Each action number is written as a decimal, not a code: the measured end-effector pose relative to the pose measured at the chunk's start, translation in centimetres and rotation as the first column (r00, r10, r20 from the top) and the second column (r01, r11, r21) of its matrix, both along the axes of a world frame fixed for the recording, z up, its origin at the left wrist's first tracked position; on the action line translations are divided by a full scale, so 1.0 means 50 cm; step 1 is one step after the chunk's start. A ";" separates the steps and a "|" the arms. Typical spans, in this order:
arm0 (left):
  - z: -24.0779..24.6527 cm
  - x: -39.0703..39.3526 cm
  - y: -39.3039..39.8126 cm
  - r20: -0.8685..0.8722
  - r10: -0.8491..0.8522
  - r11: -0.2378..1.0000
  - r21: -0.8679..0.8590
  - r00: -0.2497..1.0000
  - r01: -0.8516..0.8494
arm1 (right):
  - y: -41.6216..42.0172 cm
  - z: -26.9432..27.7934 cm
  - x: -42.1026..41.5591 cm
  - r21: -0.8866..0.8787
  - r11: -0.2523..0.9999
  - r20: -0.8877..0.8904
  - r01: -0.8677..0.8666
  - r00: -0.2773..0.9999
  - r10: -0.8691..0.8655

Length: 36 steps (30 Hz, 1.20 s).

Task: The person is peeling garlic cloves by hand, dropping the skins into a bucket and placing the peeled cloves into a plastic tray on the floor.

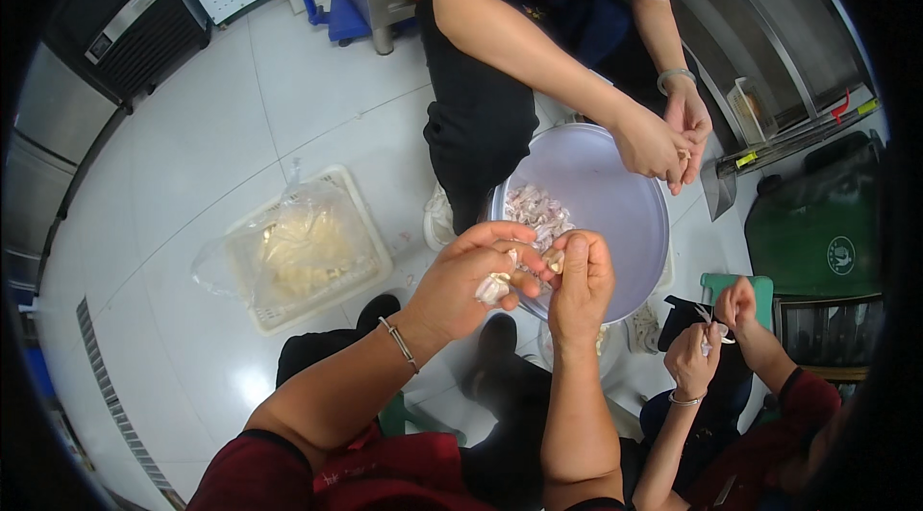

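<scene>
My left hand (472, 280) holds several unpeeled garlic cloves (493, 288) against its palm and lower fingers. Between the thumb and fingers of my right hand (583, 280) is a single garlic clove (554, 262), and the left fingertips reach close to it. Both hands are over the near rim of a large round metal basin (613, 186). Garlic skins or cloves (537, 212) lie heaped at the basin's left side; my hands hide part of the heap.
Left on the tiled floor stands a white plastic basket (371, 251) with a clear bag of pale peeled cloves (310, 244). A co-worker's hands (667, 143) work above the basin; another's hands (710, 338) hold garlic at right. A green bin (815, 222) stands beyond.
</scene>
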State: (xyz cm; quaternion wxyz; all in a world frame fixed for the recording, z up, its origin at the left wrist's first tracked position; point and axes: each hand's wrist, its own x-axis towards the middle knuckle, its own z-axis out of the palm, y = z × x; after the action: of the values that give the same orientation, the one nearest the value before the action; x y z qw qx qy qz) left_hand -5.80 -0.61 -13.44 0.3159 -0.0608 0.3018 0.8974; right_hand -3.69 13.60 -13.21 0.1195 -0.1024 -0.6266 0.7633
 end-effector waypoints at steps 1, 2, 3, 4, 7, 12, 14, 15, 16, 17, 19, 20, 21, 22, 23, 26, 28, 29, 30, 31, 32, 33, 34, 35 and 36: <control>-0.001 -0.001 0.002 0.030 0.008 1.000 -0.031 1.000 -0.007 | -0.001 0.002 0.000 0.008 1.000 -0.013 -0.008 1.000 0.008; -0.003 -0.002 0.004 0.060 0.016 0.998 -0.061 0.998 -0.013 | -0.002 0.003 0.001 0.016 1.000 -0.027 -0.016 1.000 0.017; -0.008 -0.001 0.006 0.020 -0.029 0.997 -0.065 0.999 0.030 | -0.005 0.000 0.001 0.066 0.998 -0.056 -0.006 0.998 0.010; -0.017 0.001 0.010 -0.020 -0.074 0.995 -0.071 0.997 0.072 | -0.008 -0.005 0.002 0.115 0.993 -0.086 0.005 0.996 0.005; -0.017 0.006 0.016 -0.095 -0.134 0.987 -0.103 0.986 0.124 | -0.004 -0.021 0.004 0.271 0.962 -0.106 0.016 0.994 0.013; -0.022 0.009 0.017 -0.055 -0.122 0.991 -0.066 0.991 0.119 | -0.017 -0.022 0.003 0.277 0.959 -0.040 0.057 0.998 -0.047; -0.019 0.009 0.013 -0.002 -0.107 0.994 0.007 0.994 0.107 | -0.025 -0.012 0.001 0.133 0.989 -0.042 0.064 0.997 -0.059; -0.021 0.008 0.013 -0.005 -0.112 0.994 0.005 0.994 0.112 | -0.027 -0.016 0.002 0.148 0.986 -0.056 0.079 0.996 -0.072; -0.024 0.007 0.014 -0.008 -0.118 0.993 0.003 0.993 0.118 | -0.029 -0.023 0.001 0.164 0.982 -0.070 0.095 0.994 -0.084; -0.027 0.006 0.015 -0.011 -0.124 0.992 0.001 0.992 0.124 | -0.030 -0.027 0.001 0.179 0.978 -0.084 0.111 0.992 -0.097; -0.031 0.004 0.013 -0.013 -0.136 0.991 0.000 0.991 0.136 | -0.032 -0.025 0.002 0.193 0.975 -0.071 0.109 0.993 -0.097; -0.032 0.003 0.012 -0.015 -0.141 0.990 -0.001 0.990 0.141 | -0.033 -0.025 0.002 0.199 0.974 -0.065 0.107 0.993 -0.096; -0.034 0.003 0.013 -0.033 -0.127 0.991 -0.039 0.991 0.125 | -0.033 -0.024 0.001 0.186 0.976 -0.052 0.111 0.993 -0.103; -0.036 0.003 0.015 -0.052 -0.112 0.991 -0.076 0.992 0.108 | -0.032 -0.022 0.000 0.172 0.979 -0.039 0.114 0.993 -0.109; -0.038 0.003 0.016 -0.072 -0.099 0.989 -0.113 0.992 0.090 | -0.031 -0.021 -0.001 0.158 0.981 -0.026 0.117 0.993 -0.114; -0.032 0.003 0.012 -0.028 -0.073 0.990 -0.120 0.997 0.069 | -0.013 -0.031 0.001 0.254 0.967 0.056 0.004 0.998 -0.019; -0.029 0.001 0.006 -0.024 -0.024 0.990 -0.142 0.999 0.020 | -0.012 -0.017 -0.003 0.225 0.974 0.064 -0.024 0.998 0.009; -0.028 0.000 0.003 -0.022 0.001 0.988 -0.153 1.000 -0.005 | -0.011 -0.010 -0.004 0.210 0.977 0.068 -0.038 0.997 0.024; -0.024 -0.003 0.001 -0.032 0.015 0.987 -0.161 0.999 -0.020 | 0.002 -0.003 -0.004 0.232 0.967 0.065 -0.109 0.993 0.096; -0.020 -0.006 -0.001 -0.041 0.029 0.985 -0.169 0.999 -0.036 | 0.020 0.002 -0.003 0.255 0.950 0.064 -0.178 0.984 0.167; -0.018 -0.008 -0.003 -0.050 0.042 0.983 -0.176 0.998 -0.050 | 0.029 0.007 -0.002 0.278 0.929 0.064 -0.245 0.969 0.237; -0.020 -0.010 -0.006 -0.056 0.049 0.980 -0.188 0.997 -0.058 | 0.028 0.009 0.001 0.270 0.927 0.072 -0.261 0.965 0.251; -0.024 -0.011 -0.007 -0.063 0.054 0.978 -0.199 0.997 -0.066 | 0.027 0.011 0.004 0.262 0.925 0.080 -0.275 0.961 0.263; -0.026 -0.011 -0.008 -0.069 0.058 0.975 -0.210 0.996 -0.072 | 0.027 0.013 0.006 0.254 0.923 0.088 -0.289 0.957 0.275; -0.026 -0.010 -0.009 -0.092 0.058 0.972 -0.222 0.994 -0.078 | 0.027 0.014 0.007 0.301 0.911 0.084 -0.280 0.960 0.268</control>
State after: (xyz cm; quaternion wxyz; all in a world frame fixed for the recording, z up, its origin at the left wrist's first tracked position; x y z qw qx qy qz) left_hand -6.30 -1.04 -14.74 0.2628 -0.0682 0.4126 0.8695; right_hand -3.33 14.94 -12.53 0.0131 -0.0091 -0.7490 0.6624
